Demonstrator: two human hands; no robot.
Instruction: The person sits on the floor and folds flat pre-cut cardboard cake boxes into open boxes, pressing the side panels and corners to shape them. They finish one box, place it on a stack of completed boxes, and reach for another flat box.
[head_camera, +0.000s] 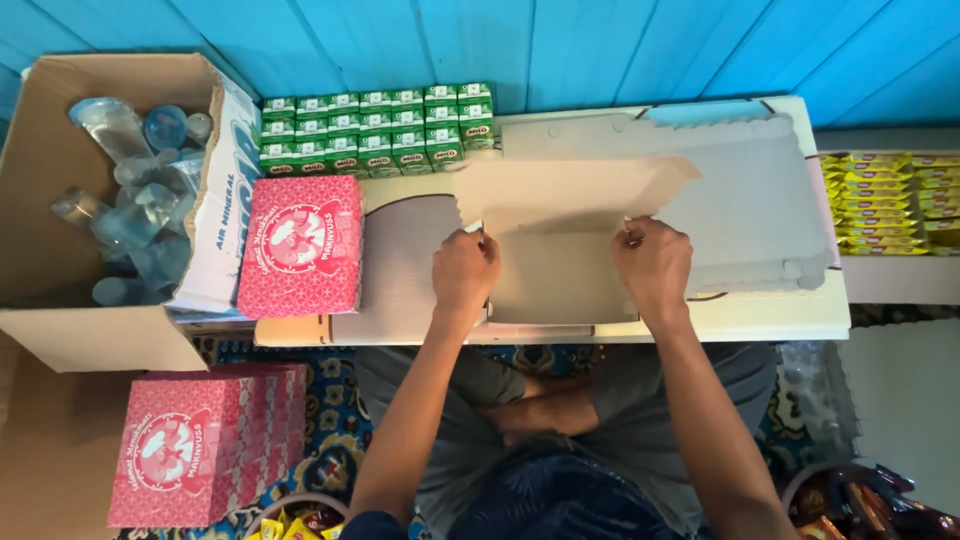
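Hands (465, 272) (652, 265) on unfolded grey carton (560, 275)

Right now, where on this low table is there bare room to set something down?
Little: a strip along the table's front edge, right of the right hand. The flat cardboard, pink box and green cartons crowd the rest.

Matt grey paperboard blank (560, 270) under both hands, smooth, raw side up. Left of the left hand (465, 272): printed pink carton (300, 245), slight sheen. Further left: rough brown corrugated box (60, 330), clear glossy plastic cups (140, 200).
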